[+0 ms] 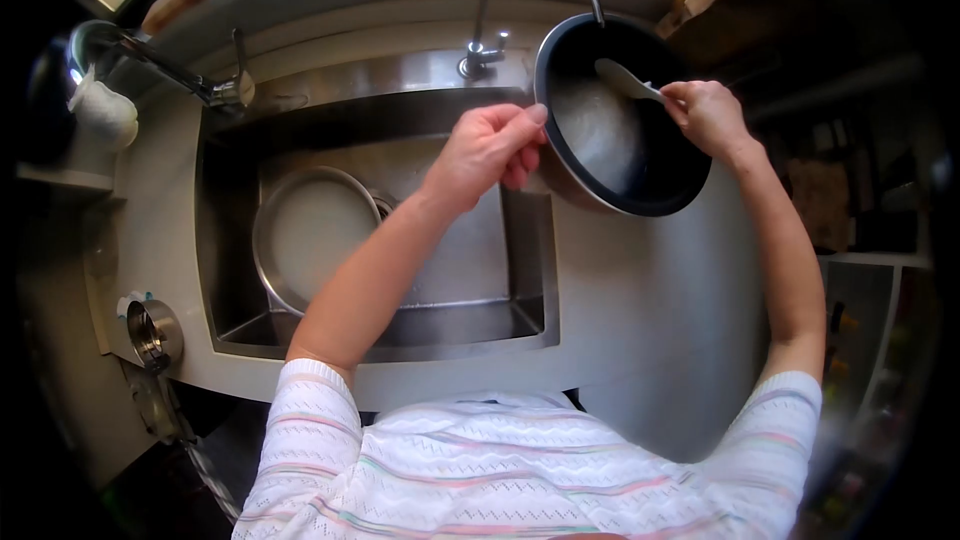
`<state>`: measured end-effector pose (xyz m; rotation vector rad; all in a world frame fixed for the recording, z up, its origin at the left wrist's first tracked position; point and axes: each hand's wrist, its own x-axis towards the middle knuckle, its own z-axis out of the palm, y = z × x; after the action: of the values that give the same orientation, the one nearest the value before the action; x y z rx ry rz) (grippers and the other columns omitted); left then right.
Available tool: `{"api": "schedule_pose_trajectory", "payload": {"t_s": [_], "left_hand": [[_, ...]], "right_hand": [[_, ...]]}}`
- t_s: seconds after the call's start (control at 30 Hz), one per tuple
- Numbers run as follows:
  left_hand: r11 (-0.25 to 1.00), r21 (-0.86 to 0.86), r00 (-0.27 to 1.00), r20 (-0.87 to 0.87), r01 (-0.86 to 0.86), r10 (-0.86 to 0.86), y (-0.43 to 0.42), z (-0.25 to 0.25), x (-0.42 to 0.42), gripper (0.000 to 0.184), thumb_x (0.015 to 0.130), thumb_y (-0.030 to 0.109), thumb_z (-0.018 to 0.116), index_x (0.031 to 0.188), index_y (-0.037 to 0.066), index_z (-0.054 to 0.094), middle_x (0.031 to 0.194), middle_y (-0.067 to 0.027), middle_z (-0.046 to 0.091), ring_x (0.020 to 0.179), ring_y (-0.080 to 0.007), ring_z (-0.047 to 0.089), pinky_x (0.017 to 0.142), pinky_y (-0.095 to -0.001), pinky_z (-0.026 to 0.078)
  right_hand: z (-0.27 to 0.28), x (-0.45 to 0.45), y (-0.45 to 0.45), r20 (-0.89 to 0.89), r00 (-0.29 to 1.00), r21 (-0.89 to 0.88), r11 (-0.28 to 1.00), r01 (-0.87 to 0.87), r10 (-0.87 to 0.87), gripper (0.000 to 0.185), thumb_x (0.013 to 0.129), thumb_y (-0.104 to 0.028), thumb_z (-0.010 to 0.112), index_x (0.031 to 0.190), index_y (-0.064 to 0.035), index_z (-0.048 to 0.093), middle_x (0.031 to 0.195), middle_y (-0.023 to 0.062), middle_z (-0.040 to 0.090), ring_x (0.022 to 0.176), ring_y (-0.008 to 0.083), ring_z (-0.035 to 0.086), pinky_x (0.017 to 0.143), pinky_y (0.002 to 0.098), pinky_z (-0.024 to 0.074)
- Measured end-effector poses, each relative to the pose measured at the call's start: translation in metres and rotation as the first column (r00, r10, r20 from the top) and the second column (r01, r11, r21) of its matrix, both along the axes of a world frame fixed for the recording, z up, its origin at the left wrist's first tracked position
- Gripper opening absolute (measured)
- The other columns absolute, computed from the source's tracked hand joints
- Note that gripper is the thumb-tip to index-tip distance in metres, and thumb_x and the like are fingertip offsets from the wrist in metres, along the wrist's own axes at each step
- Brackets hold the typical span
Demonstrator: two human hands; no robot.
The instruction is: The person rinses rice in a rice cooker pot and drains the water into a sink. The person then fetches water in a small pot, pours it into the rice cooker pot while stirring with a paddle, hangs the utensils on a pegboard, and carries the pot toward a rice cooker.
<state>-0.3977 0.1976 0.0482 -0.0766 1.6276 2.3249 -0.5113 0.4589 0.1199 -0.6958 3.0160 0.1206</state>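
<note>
A deep rice cooker pot with a dark inside and a metallic outer wall sits tilted at the right edge of the sink. Whitish, cloudy contents cover part of its bottom; I cannot tell exactly what they are. My left hand is closed at the pot's left rim, thumb along the edge and fingers curled below. In my right hand is the handle of a pale rice paddle, its blade inside the pot above the contents.
In the steel sink stands a round metal bowl with cloudy liquid. A thin curved tap arches over the pot's rim. Further left are a larger faucet and a small metal cup. Pale counter surrounds the sink.
</note>
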Motion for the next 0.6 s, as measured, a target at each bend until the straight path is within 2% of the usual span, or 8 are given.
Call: {"api": "schedule_pose_trajectory", "payload": {"t_s": [0.03, 0.13, 0.23, 0.27, 0.43, 0.47, 0.53, 0.6], "left_hand": [[1.000, 0.017, 1.000, -0.012, 0.001, -0.001, 0.005, -0.001, 0.003, 0.030, 0.090, 0.034, 0.057, 0.078, 0.006, 0.060, 0.063, -0.0022, 0.057, 0.049, -0.0092, 0.054, 0.047, -0.0213, 0.045], [0.997, 0.081, 1.000, -0.018, -0.007, 0.008, 0.013, -0.005, 0.007, 0.028, 0.089, 0.032, 0.058, 0.078, 0.006, 0.060, 0.063, -0.0020, 0.057, 0.049, -0.0090, 0.054, 0.047, -0.0213, 0.045], [0.997, 0.076, 1.000, -0.003, -0.009, 0.009, 0.014, -0.005, 0.008, 0.027, 0.090, 0.030, 0.057, 0.078, 0.006, 0.060, 0.063, -0.0018, 0.057, 0.049, -0.0090, 0.053, 0.047, -0.0212, 0.045], [0.997, 0.075, 1.000, 0.000, -0.009, 0.009, 0.014, -0.004, 0.007, 0.027, 0.090, 0.030, 0.057, 0.078, 0.006, 0.060, 0.063, -0.0018, 0.057, 0.049, -0.0089, 0.053, 0.047, -0.0212, 0.044], [0.997, 0.073, 1.000, -0.016, -0.007, 0.008, 0.015, -0.005, 0.007, 0.026, 0.090, 0.030, 0.057, 0.078, 0.007, 0.060, 0.063, -0.0018, 0.057, 0.049, -0.0088, 0.053, 0.047, -0.0212, 0.044], [0.997, 0.074, 1.000, -0.018, -0.007, 0.009, 0.015, -0.005, 0.007, 0.026, 0.090, 0.030, 0.057, 0.078, 0.007, 0.060, 0.063, -0.0018, 0.057, 0.049, -0.0087, 0.053, 0.047, -0.0212, 0.044], [0.996, 0.087, 1.000, -0.020, -0.002, 0.003, 0.014, -0.005, 0.007, 0.026, 0.090, 0.030, 0.057, 0.079, 0.007, 0.060, 0.063, -0.0017, 0.057, 0.049, -0.0087, 0.053, 0.047, -0.0213, 0.044], [0.996, 0.094, 1.000, -0.012, 0.001, 0.000, 0.015, -0.007, 0.007, 0.026, 0.090, 0.030, 0.056, 0.079, 0.007, 0.060, 0.063, -0.0016, 0.057, 0.049, -0.0086, 0.053, 0.047, -0.0213, 0.045]], "right_hand": [[-0.006, 0.006, -0.008, 0.021, 1.000, -0.008, 1.000, 0.004, -0.004, 0.017, 0.082, -0.020, 0.058, 0.094, -0.0163, 0.069, 0.087, 0.0095, 0.066, 0.083, 0.0283, 0.063, 0.075, 0.0381, 0.0509], [-0.024, 0.018, -0.020, 0.129, 0.984, -0.134, 0.985, -0.105, 0.123, 0.020, 0.081, -0.017, 0.059, 0.097, -0.0111, 0.068, 0.090, 0.0112, 0.067, 0.084, 0.0277, 0.063, 0.078, 0.0353, 0.0507], [-0.018, 0.034, -0.025, 0.371, 0.919, -0.229, 0.972, -0.051, 0.135, 0.024, 0.079, -0.010, 0.060, 0.102, -0.0048, 0.067, 0.094, 0.0138, 0.066, 0.087, 0.0259, 0.064, 0.082, 0.0323, 0.0501], [-0.015, 0.038, -0.026, 0.414, 0.898, -0.197, 0.978, -0.069, 0.147, 0.025, 0.079, -0.009, 0.060, 0.102, -0.0046, 0.066, 0.095, 0.0139, 0.066, 0.086, 0.0265, 0.064, 0.082, 0.0329, 0.0502], [0.028, 0.051, -0.028, 0.621, 0.770, -0.140, 0.987, -0.074, 0.146, 0.025, 0.078, -0.006, 0.060, 0.102, -0.0031, 0.066, 0.089, 0.0169, 0.067, 0.080, 0.0268, 0.065, 0.075, 0.0316, 0.0515], [0.037, 0.051, -0.026, 0.620, 0.772, -0.134, 0.988, -0.073, 0.141, 0.024, 0.078, -0.006, 0.060, 0.101, -0.0020, 0.067, 0.080, 0.0152, 0.067, 0.071, 0.0220, 0.065, 0.068, 0.0297, 0.0514], [0.051, 0.050, -0.026, 0.686, 0.725, -0.193, 0.975, 0.109, 0.055, 0.023, 0.078, -0.007, 0.061, 0.099, -0.0006, 0.067, 0.073, 0.0107, 0.065, 0.063, 0.0158, 0.061, 0.064, 0.0280, 0.0504], [0.053, 0.048, -0.029, 0.710, 0.705, -0.145, 0.981, 0.129, 0.013, 0.022, 0.079, -0.008, 0.061, 0.099, 0.0005, 0.066, 0.070, 0.0081, 0.063, 0.060, 0.0123, 0.058, 0.062, 0.0267, 0.0496]]}}
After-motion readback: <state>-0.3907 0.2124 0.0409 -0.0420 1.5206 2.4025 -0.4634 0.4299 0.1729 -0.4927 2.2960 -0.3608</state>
